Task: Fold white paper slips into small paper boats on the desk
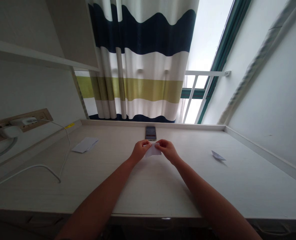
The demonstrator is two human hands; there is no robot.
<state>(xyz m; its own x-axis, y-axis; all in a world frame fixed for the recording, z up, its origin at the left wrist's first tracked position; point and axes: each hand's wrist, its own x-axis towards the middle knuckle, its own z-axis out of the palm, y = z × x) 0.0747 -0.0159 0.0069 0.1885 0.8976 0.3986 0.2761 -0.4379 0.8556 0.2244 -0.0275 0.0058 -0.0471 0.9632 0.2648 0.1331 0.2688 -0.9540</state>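
Head view: 1 small white rectangular paper sheet (153,150) is held between the left hand (139,150) and the right hand (169,150), over a pale wood-grain surface (153,190).
Left hand: thumb and fingers closed in a pinch on the sheet's upper left part.
Right hand: likewise closed, pinching the upper right part.
Step in hand: seemingly 2-handed work on the sheet, perhaps a fold (any crease is too small to make out).
Next move: would call for level pinches, matched edges and light pressure, as thin paper skews easily.
Sheet's place: centre, just nearer than the dark rectangular phone (151,132); whether it touches the surface, I cannot tell.
Sheet's direction: long axis apparently left to right, hand to hand; its free lower edge points nearward.
Right side: 1 pointed folded white paper piece (218,155), well apart, slanting nearward to the right.
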